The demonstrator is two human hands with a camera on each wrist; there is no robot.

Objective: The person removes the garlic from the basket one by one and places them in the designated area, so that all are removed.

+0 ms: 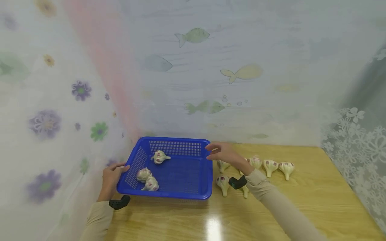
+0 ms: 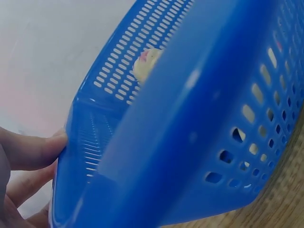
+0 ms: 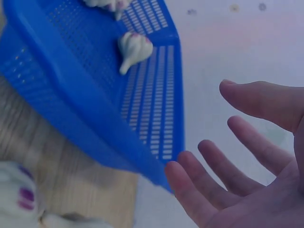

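Note:
A blue plastic basket point(image 1: 181, 194) with slotted walls stands on the table, three garlic bulbs inside it. One garlic bulb point(image 1: 160, 157) lies towards the back; the other two rest together at the left front. My left hand point(image 1: 111, 175) holds the basket's left rim, its thumb point(image 2: 45, 149) on the inner side and the other fingers outside. By the right back corner is my right hand point(image 1: 225, 153), its fingers spread and loosely bent with nothing between them. In the right wrist view, the fingertips point(image 3: 176, 171) come close to the rim; whether they touch it, I cannot tell.
Several more garlic bulbs point(image 1: 287, 170) lie on the wooden table point(image 1: 319, 197) to the right of the basket, some partly hidden by my right arm. A wall with painted fish point(image 1: 197, 35) rises behind, and a flowered wall point(image 1: 81, 90) stands close on the left.

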